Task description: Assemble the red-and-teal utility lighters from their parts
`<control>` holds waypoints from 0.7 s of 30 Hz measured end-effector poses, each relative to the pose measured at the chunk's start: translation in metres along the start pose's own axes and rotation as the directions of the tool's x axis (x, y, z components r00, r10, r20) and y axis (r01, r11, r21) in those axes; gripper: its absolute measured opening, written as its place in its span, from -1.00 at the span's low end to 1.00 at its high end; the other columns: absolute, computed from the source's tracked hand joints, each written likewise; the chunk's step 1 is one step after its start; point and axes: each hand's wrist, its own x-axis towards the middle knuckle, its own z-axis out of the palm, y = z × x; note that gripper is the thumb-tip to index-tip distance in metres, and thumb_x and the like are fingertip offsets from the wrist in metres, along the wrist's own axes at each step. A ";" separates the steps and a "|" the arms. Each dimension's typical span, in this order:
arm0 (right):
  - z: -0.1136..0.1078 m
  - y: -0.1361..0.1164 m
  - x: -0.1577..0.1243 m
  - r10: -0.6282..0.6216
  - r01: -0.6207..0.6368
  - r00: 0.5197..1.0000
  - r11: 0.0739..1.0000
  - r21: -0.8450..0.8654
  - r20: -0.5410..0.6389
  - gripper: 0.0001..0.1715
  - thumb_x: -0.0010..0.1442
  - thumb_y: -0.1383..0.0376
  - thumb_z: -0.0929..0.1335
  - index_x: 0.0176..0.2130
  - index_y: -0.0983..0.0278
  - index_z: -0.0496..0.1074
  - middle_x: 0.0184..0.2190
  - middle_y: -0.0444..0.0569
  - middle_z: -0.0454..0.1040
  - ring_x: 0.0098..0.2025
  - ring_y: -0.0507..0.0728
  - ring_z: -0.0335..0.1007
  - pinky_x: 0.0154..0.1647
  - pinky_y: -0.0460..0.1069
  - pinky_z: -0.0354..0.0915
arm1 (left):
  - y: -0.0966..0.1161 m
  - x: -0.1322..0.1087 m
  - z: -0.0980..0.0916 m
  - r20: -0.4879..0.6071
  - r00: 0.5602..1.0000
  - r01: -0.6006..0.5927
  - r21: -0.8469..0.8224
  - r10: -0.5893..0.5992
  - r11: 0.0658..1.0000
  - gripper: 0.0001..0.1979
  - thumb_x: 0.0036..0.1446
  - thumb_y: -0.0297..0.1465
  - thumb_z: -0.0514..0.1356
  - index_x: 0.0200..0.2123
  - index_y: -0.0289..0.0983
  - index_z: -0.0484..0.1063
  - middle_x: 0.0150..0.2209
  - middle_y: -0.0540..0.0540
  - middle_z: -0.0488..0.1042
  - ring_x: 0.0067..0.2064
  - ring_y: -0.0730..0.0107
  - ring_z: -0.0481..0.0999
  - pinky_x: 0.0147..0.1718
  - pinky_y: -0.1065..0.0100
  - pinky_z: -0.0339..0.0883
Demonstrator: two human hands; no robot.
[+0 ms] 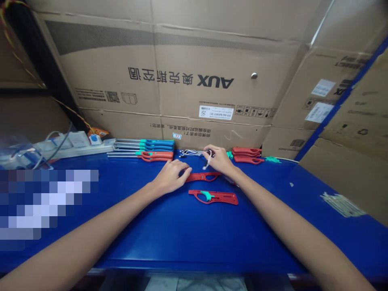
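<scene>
My left hand (171,176) is closed at the left end of a red lighter shell half (200,176), its thumb and fingers on the end. Pinched in my right hand (220,159) is a small igniter part with a white wire (207,160), partly hidden by the fingers. That hand is above the right end of the shell half and in front of a pile of similar wired igniter parts (190,152). Nearer to me lies another red shell half (224,197) with a green trigger (206,196) set in it.
Blue and red lighters (157,148) are stacked at the back left. At the back right are several red shells (247,154) and green triggers (273,159). Thin pale sticks (344,205) lie right on the blue table (182,238). Cardboard (182,48) walls the back; a power strip (75,149) stands left.
</scene>
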 end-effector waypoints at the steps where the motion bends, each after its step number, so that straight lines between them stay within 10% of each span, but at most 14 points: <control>1: -0.003 -0.002 0.000 -0.004 0.004 1.000 1.000 -0.013 -0.002 -0.81 0.16 0.26 0.30 -0.29 0.30 0.49 -0.44 -0.05 0.50 -0.40 0.06 0.37 -0.29 -0.06 0.26 | 0.001 0.000 -0.001 -0.001 1.000 -0.005 0.013 0.005 1.000 -0.67 0.29 -0.30 -0.02 -0.25 -0.30 0.51 -0.23 -0.19 0.58 -0.20 0.19 0.50 -0.17 0.20 0.25; 12: -0.069 -0.011 -0.046 -0.104 0.101 0.995 0.973 -0.207 -0.006 -0.84 0.15 0.26 0.36 -0.41 0.27 0.50 -0.41 -0.02 0.55 -0.35 0.12 0.44 -0.24 0.00 0.28 | 0.029 0.003 -0.021 -0.076 0.996 0.017 -0.246 -0.037 0.969 -0.69 0.24 -0.29 -0.03 -0.16 -0.25 0.46 -0.17 -0.13 0.57 -0.13 0.21 0.52 -0.11 0.22 0.35; 17: -0.068 -0.008 -0.060 -0.197 0.198 0.980 0.964 -0.177 0.025 -0.78 0.23 0.29 0.31 -0.28 0.27 0.57 -0.35 0.02 0.54 -0.30 0.12 0.44 -0.20 0.01 0.32 | 0.029 0.010 -0.027 -0.431 0.899 -0.050 -0.284 -0.081 0.958 -0.79 0.16 -0.42 0.01 -0.21 -0.29 0.40 -0.28 -0.12 0.55 -0.21 0.28 0.52 -0.15 0.25 0.36; 21: -0.056 -0.009 -0.072 -0.243 0.240 0.970 0.958 -0.155 -0.003 -0.74 0.28 0.25 0.30 -0.16 0.27 0.57 -0.33 0.04 0.47 -0.30 0.11 0.41 -0.23 0.00 0.34 | 0.027 0.004 -0.029 -0.412 0.908 -0.145 -0.150 0.071 0.978 -0.80 0.21 -0.35 0.05 -0.24 -0.28 0.44 -0.27 -0.14 0.55 -0.21 0.26 0.50 -0.17 0.22 0.33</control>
